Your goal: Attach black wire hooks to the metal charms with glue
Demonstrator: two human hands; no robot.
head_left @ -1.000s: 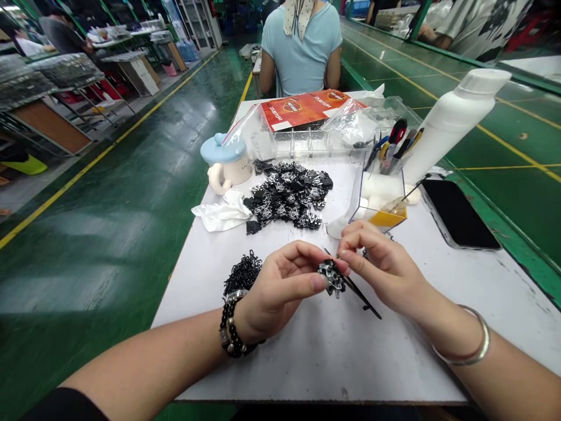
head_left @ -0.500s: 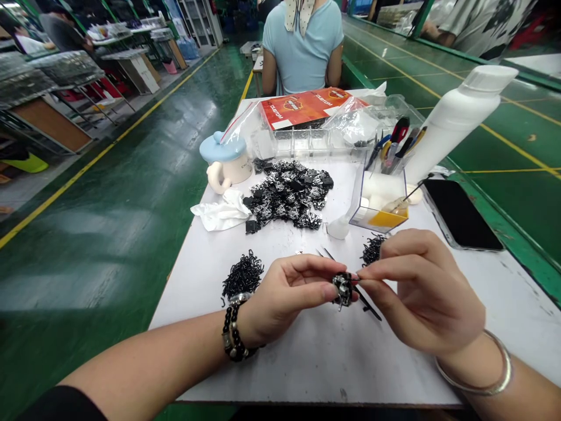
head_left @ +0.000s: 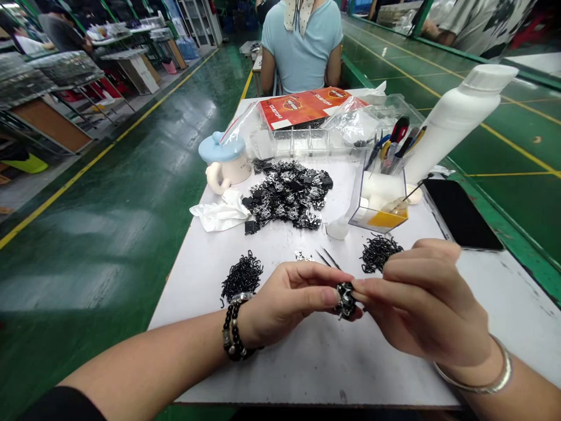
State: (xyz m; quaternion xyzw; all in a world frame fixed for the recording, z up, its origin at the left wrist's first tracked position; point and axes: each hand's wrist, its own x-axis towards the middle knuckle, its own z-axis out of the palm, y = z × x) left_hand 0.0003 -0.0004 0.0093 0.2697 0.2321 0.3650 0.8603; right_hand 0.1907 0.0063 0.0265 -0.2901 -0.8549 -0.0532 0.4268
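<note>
Since a moment ago the right hand (head_left: 427,304) has been drawing in closer to the left hand (head_left: 287,301), and its fingertips are now meeting the left ones around the small black and silver part (head_left: 346,299), where before a thin piece was being pushed toward it from a little way off. Both hands are pinching that part between thumb and fingers, holding it just above the white table (head_left: 333,356), on the near side of the big heap of black clips (head_left: 289,193).

Taking that heap as the landmark: the tweezers (head_left: 326,257) are lying on the table between the heap and the hands, their near end passing out of sight behind the fingers. Near and left of the heap, a small pile of black hooks (head_left: 242,275) is sitting just beyond the beaded bracelet (head_left: 230,330) on the left wrist. Near and right of the heap, a second pile of hooks (head_left: 379,252) is lying just beyond the right hand's knuckles. Touching the heap's left edge, a crumpled white cloth (head_left: 221,213) is resting, with a blue-lidded mug (head_left: 224,159) behind it. Right of the heap, a clear box of tools (head_left: 381,193) is standing, a white bottle (head_left: 456,114) is leaning beyond it, and a black phone (head_left: 460,213) is lying farther right. Beyond the heap, a person in a light blue shirt (head_left: 302,49) is sitting with their back turned.
</note>
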